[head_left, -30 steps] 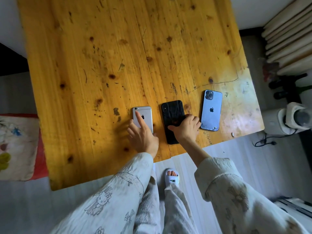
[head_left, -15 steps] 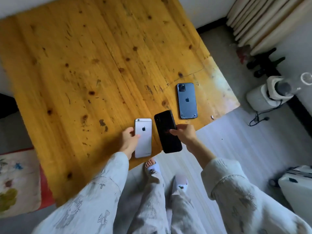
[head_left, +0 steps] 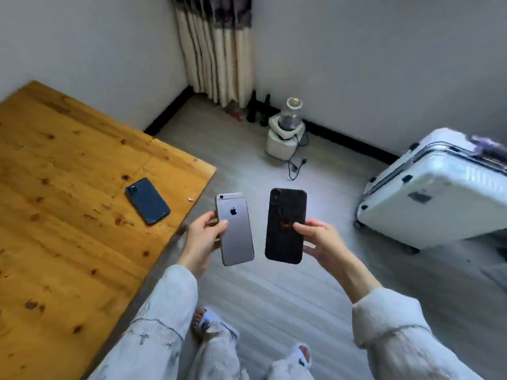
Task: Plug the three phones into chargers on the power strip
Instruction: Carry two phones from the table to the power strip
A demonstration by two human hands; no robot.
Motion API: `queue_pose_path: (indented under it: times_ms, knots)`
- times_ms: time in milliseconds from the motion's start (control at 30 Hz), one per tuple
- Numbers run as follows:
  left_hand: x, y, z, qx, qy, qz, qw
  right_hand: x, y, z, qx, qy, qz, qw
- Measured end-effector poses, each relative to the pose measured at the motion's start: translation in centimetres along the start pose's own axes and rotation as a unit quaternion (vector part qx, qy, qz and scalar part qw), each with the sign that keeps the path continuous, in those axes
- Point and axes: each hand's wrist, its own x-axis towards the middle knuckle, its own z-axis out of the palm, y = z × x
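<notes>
My left hand (head_left: 201, 238) holds a silver phone (head_left: 236, 234) by its left edge, back side up, above the floor. My right hand (head_left: 319, 239) grips a black phone (head_left: 284, 215) by its right edge, thumb on its back, just right of the silver one. A blue phone (head_left: 148, 201) lies back up on the wooden table (head_left: 68, 215), near the table's right edge and left of my hands. No power strip or charger shows in this view.
A white suitcase (head_left: 439, 198) lies on the floor at the right. A white appliance with a loose black cord (head_left: 285, 133) stands by the far wall, with dark bottles and a curtain (head_left: 216, 48) behind it. My slippered feet are below my hands.
Both hands have lifted the silver and black phones off the table and carried them to the right over the floor. The view has swung right; the blue phone stays on the table.
</notes>
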Motion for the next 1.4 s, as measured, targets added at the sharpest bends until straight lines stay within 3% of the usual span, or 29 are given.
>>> queue_pose_path:
  times_ms: [167,300,433,633,1000,1167,1400]
  knots:
    - [-4.8,-0.3,15.9,0.032,-0.112,0.007,0.993,-6.2,0.7,-17.1,0.107,0.079,-0.033,0.991]
    - [-8.9,-2.1,29.0,0.078,-0.235,-0.006,0.969,-12.1,2.5,-29.8,0.182,0.163,-0.070,0.967]
    - [-13.3,-3.9,41.1,0.144,-0.348,-0.014,0.926,-17.5,5.0,-40.1,0.248,0.252,-0.108,0.929]
    - [-19.6,-7.8,57.8,0.245,-0.475,-0.016,0.845,-23.6,9.2,-52.6,0.351,0.382,-0.134,0.844]
    - [-32.2,-18.1,88.2,0.338,-0.640,-0.028,0.690,-33.4,14.6,-76.0,0.434,0.544,-0.156,0.701]
    - [-40.0,-23.5,98.6,0.378,-0.684,-0.037,0.623,-38.4,18.3,-84.0,0.471,0.596,-0.158,0.631]
    - [-50.3,-33.9,110.9,0.418,-0.707,-0.061,0.567,-45.1,26.0,-96.9,0.501,0.634,-0.145,0.571]
